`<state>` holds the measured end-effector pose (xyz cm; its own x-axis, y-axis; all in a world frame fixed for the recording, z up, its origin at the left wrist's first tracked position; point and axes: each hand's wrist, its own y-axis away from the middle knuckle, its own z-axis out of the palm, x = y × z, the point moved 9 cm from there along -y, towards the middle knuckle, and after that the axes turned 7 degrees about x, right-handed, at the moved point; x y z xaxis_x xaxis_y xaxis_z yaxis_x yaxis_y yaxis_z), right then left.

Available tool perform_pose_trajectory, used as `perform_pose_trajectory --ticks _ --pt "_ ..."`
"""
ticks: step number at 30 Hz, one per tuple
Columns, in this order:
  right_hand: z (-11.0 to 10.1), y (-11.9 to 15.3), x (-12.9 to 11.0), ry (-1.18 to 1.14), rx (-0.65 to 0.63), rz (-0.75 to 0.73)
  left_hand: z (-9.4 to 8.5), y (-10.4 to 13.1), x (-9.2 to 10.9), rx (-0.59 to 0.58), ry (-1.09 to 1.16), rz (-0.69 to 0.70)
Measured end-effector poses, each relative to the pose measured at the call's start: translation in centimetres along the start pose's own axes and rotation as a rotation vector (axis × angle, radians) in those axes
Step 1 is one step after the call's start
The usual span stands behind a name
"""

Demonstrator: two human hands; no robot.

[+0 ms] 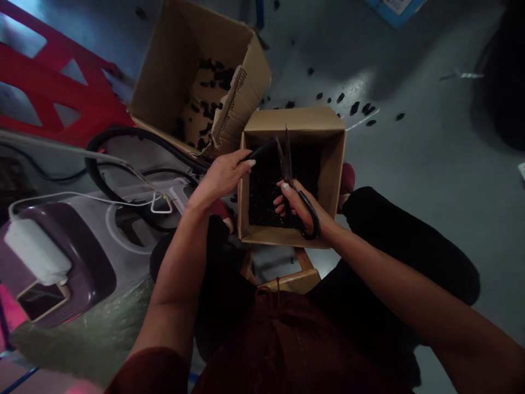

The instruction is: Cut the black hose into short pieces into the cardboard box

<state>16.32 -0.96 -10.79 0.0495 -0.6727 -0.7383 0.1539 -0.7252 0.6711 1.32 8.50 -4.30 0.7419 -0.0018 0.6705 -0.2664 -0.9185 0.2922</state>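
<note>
My left hand [228, 174] is closed around a black ribbed tube [263, 148], whose end points right over a cardboard box [334, 180]. In my right hand [301, 205] is a pair of scissors [286, 158] with black handles, its blades parted and pointing away from me. The tube's end lies beside the left blade; whether they touch I cannot tell. Below the blades, the box holds a mass of small black pieces. A longer dark hose [96, 164] loops to the left of my left hand.
A second cardboard box [164, 82] with scattered black pieces tilts at the upper left. More pieces [355, 108] lie on the floor. At left are a red plastic frame [61, 65], a purple lid [94, 262] carrying a white power bank [39, 251], and a white cable [82, 194]. A wooden stool [293, 280] shows below.
</note>
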Motion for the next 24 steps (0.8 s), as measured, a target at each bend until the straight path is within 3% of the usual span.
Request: perform_pose_trajectory --ticks 6,11,24 --pt "-0.1 -0.3 -0.3 0.207 -0.007 -0.165 -0.4 0.0 -0.1 0.012 -0.014 -0.013" --pt "-0.1 0.1 -1.2 0.37 0.001 -0.207 -0.2 0.2 0.4 -0.031 -0.019 -0.007" --pt "-0.2 -0.2 -1.1 0.363 -0.001 -0.18 0.8 0.5 0.8 -0.143 -0.053 0.079"
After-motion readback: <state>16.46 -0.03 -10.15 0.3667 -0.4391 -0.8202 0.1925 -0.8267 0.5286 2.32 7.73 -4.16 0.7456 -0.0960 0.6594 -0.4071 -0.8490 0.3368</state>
